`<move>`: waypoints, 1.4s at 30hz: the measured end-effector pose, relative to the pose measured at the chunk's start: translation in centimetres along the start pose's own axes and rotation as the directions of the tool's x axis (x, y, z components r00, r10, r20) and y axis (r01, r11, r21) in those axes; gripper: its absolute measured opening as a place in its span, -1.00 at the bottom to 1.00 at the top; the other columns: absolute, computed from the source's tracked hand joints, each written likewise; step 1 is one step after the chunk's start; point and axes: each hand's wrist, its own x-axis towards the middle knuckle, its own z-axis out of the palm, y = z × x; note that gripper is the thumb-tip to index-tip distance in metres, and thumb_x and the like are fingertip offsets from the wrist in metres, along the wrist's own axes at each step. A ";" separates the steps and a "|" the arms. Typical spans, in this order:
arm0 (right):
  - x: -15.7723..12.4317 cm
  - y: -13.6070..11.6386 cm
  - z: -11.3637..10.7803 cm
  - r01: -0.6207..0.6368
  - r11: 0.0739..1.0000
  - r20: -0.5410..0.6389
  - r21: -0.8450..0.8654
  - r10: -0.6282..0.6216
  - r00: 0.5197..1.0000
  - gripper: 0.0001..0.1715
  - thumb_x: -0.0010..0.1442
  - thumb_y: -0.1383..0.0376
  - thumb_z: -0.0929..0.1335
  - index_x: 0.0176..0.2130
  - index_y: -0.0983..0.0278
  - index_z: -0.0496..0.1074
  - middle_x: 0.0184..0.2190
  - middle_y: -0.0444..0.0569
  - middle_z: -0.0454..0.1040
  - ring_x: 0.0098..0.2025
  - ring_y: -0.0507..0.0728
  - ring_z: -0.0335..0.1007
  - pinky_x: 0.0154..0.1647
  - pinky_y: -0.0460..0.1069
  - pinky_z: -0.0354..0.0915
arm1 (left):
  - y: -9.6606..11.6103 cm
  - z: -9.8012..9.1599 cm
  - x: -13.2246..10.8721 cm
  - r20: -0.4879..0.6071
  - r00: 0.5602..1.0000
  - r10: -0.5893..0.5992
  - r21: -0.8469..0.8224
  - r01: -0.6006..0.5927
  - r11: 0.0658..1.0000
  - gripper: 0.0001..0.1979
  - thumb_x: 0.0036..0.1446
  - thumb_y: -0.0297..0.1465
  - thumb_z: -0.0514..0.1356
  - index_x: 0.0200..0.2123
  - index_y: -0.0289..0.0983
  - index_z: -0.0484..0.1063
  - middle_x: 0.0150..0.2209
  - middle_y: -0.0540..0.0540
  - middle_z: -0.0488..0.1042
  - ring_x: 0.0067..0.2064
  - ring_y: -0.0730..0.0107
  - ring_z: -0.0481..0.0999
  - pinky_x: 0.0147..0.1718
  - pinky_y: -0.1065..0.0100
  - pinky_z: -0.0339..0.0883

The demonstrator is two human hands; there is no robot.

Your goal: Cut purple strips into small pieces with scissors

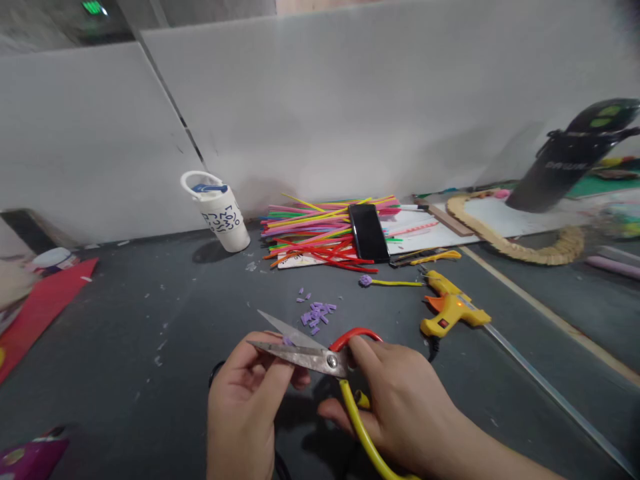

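My right hand is wrapped round the handles of a pair of scissors, one handle loop red and the other yellow. The blades stand apart and point left, over the fingers of my left hand. Between the blades shows a small purple piece, pinched in my left fingertips; most of it is hidden. Just beyond the scissors lies a loose heap of cut purple bits on the dark table. Farther back is a yellow stem with a purple head.
A yellow glue gun with a long clear stick lies at right. Behind are a bundle of coloured pipe cleaners, a phone, a curved tan strip and a black bottle. A white cup stands back left, red paper farther left.
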 end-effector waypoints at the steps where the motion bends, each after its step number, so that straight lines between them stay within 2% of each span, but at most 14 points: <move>1: 0.0 0.0 0.0 0.000 1.000 0.003 -0.002 0.000 1.000 -0.38 0.06 -0.23 0.16 -0.39 0.27 0.26 -0.54 -0.06 0.39 -0.54 0.16 0.32 -0.54 -0.05 0.00 | 0.0 0.0 0.0 -0.005 1.000 0.003 -0.001 -0.003 1.000 -0.94 -0.18 -0.49 0.28 -0.57 -0.28 0.42 -0.62 0.06 0.45 -0.60 0.55 0.40 -0.59 0.58 0.31; 24: -0.1 -0.1 0.0 0.041 0.998 -0.040 -0.045 -0.043 0.998 -0.44 0.10 -0.18 0.18 -0.38 0.27 0.24 -0.57 -0.08 0.39 -0.56 0.12 0.33 -0.55 -0.07 -0.02 | 0.1 0.2 -0.1 -0.030 0.999 -0.024 0.018 0.025 1.000 -0.95 -0.20 -0.51 0.29 -0.58 -0.30 0.46 -0.62 0.04 0.46 -0.60 0.55 0.40 -0.60 0.57 0.31; 35: -0.1 -0.1 0.0 0.025 0.994 -0.078 -0.105 -0.033 0.996 -0.50 0.16 -0.10 0.18 -0.47 0.26 0.24 -0.66 -0.10 0.37 -0.65 0.09 0.30 -0.60 -0.07 -0.10 | 0.0 -0.5 0.0 0.001 1.000 0.008 0.076 -0.008 0.997 -0.95 -0.14 -0.45 0.28 -0.52 -0.29 0.46 -0.61 0.03 0.46 -0.57 0.53 0.40 -0.56 0.56 0.30; 38: 0.0 0.0 -0.5 -0.025 0.998 -0.035 -0.056 0.023 0.999 -0.51 0.15 -0.09 0.19 -0.49 0.25 0.23 -0.67 -0.12 0.36 -0.65 0.07 0.28 -0.61 -0.09 -0.10 | 0.0 -0.6 0.1 0.002 1.000 0.007 0.087 -0.007 0.996 -0.93 -0.12 -0.42 0.29 -0.51 -0.28 0.45 -0.58 0.02 0.48 -0.56 0.50 0.42 -0.54 0.54 0.31; 42: 0.2 -0.1 -1.1 -0.048 0.999 0.022 -0.012 0.048 0.999 -0.46 0.03 -0.17 0.25 -0.40 0.26 0.25 -0.55 -0.06 0.41 -0.53 0.13 0.34 -0.55 -0.09 0.01 | 0.0 -0.4 0.2 0.030 0.999 0.019 0.044 -0.021 0.999 -0.95 -0.10 -0.43 0.27 -0.50 -0.29 0.47 -0.59 0.02 0.45 -0.55 0.51 0.39 -0.54 0.53 0.29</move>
